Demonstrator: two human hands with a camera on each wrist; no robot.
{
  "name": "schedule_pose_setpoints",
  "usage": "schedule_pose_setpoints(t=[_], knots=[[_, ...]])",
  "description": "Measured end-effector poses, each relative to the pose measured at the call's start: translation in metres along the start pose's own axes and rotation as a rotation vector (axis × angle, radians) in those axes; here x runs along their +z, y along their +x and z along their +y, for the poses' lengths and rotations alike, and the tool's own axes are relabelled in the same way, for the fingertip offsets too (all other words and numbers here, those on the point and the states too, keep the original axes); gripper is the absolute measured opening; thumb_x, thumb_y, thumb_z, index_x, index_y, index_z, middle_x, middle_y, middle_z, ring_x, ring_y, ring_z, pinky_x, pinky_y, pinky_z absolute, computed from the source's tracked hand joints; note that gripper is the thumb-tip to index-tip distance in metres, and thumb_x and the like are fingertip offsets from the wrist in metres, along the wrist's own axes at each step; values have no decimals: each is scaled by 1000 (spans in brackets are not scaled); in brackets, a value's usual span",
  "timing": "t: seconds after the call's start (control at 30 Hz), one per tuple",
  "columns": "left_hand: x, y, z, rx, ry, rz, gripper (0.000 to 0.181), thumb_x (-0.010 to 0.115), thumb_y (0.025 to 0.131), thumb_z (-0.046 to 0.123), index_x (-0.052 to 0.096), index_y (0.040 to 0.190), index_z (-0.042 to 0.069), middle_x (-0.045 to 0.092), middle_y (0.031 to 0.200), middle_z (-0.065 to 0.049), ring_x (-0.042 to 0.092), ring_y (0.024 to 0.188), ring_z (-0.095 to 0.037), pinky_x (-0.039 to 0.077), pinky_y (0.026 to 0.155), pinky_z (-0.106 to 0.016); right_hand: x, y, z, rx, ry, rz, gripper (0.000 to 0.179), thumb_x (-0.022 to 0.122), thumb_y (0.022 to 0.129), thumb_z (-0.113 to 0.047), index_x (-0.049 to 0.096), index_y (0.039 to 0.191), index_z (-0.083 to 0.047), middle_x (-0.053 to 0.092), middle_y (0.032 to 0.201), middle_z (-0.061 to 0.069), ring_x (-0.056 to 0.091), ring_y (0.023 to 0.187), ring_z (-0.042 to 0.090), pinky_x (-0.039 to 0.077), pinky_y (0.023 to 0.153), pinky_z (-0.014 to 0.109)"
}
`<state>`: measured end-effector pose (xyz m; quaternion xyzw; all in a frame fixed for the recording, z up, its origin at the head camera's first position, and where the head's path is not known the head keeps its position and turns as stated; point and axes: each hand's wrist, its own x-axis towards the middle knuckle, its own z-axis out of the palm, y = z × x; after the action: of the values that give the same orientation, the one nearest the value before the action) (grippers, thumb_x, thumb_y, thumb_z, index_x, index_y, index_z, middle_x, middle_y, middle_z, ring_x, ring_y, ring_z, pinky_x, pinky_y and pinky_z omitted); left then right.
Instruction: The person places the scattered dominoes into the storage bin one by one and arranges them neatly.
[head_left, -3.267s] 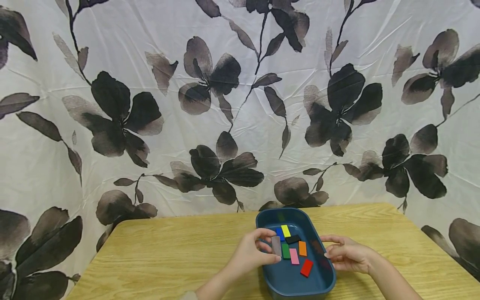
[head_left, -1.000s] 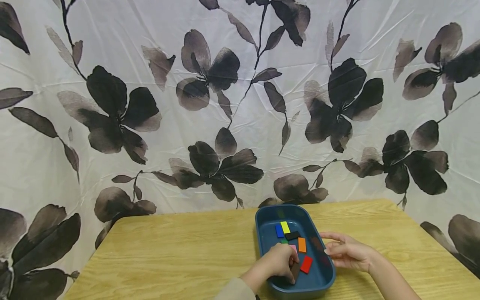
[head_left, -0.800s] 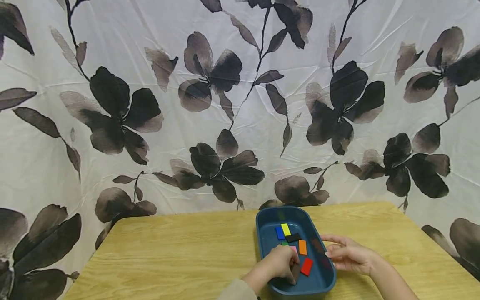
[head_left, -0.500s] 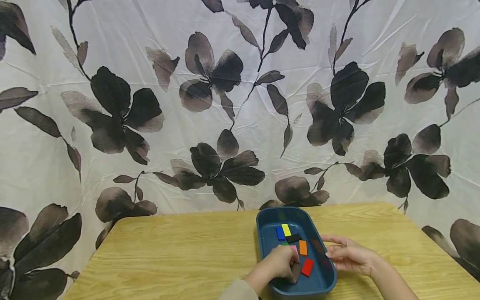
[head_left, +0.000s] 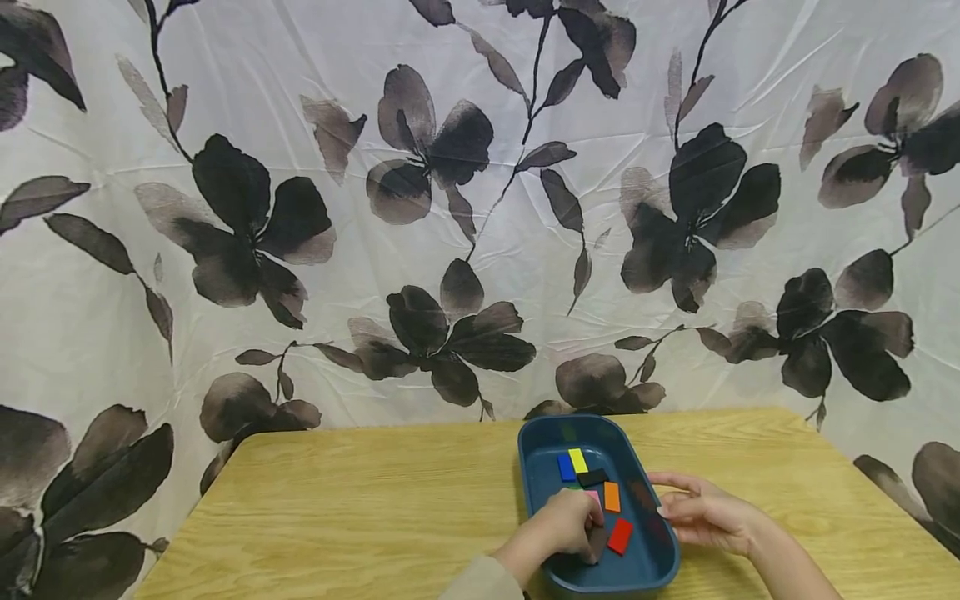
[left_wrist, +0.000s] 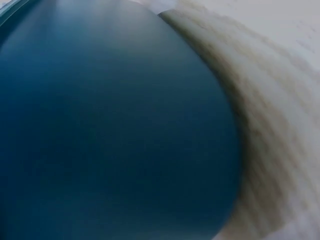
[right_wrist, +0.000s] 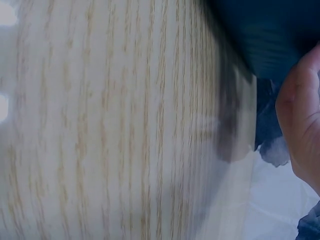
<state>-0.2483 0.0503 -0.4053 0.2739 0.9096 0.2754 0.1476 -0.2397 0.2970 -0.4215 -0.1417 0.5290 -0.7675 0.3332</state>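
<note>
In the head view, a dark blue tray [head_left: 643,560] holds flat rectangular blocks. My left hand [head_left: 564,525] reaches into its near end and pinches a greyish-brown block [head_left: 598,543], partly hidden by the fingers. Just right of that lies a red block [head_left: 620,537]. Further in are an orange block [head_left: 612,497], a black block [head_left: 592,477], a yellow block [head_left: 577,460] and a blue block [head_left: 566,467]. A pink block [head_left: 593,496] and a green block [head_left: 573,487] are mostly covered by the hand. Against the tray's outer right side rests my right hand [head_left: 711,515], fingers loosely extended.
The tray stands on a light wooden table [head_left: 360,508], right of its middle. Behind the table hangs a white cloth [head_left: 510,250] with dark flowers. The tray's blue wall [left_wrist: 115,120] fills most of the left wrist view.
My left hand has carried the greyish-brown block from above the tray's left rim down into its near end. Over the last second it has stayed nearly still. The right hand keeps its place.
</note>
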Motion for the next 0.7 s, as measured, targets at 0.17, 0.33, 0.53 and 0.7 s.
schedule_pose_setpoints(t=[0.17, 0.33, 0.53, 0.7], knots=[[-12, 0, 3, 61, 21, 19, 34, 85, 64, 7, 70, 94, 5, 62, 78, 0, 51, 68, -6, 46, 65, -18, -3, -2, -1, -8, -90, 43, 42, 50, 92, 2, 43, 132, -10, 63, 97, 6, 63, 92, 19, 50, 84, 36], [-28, -13, -1, 159, -24, 29, 37, 84, 67, 17, 69, 99, 7, 64, 84, 0, 52, 70, -4, 45, 63, -16, -5, -7, -1, 7, -198, 117, 47, 53, 93, -5, 36, 136, -5, 63, 97, 6, 63, 95, 24, 49, 85, 42], [-49, -35, -17, 270, -197, 136, 30, 76, 78, 20, 67, 102, 7, 61, 88, 3, 54, 70, -3, 46, 66, -17, -8, -14, -6, -2, -349, 216, 33, 51, 96, -13, 51, 126, -26, 58, 101, 8, 59, 90, 24, 50, 80, 39], [-67, -63, -47, 257, -121, 291, 33, 60, 90, 37, 65, 108, 10, 61, 102, 2, 55, 95, -13, 46, 82, -29, -7, -28, -14, -40, -612, 330, 41, 52, 96, -19, 44, 135, -11, 57, 109, 15, 58, 94, 25, 50, 76, 41]])
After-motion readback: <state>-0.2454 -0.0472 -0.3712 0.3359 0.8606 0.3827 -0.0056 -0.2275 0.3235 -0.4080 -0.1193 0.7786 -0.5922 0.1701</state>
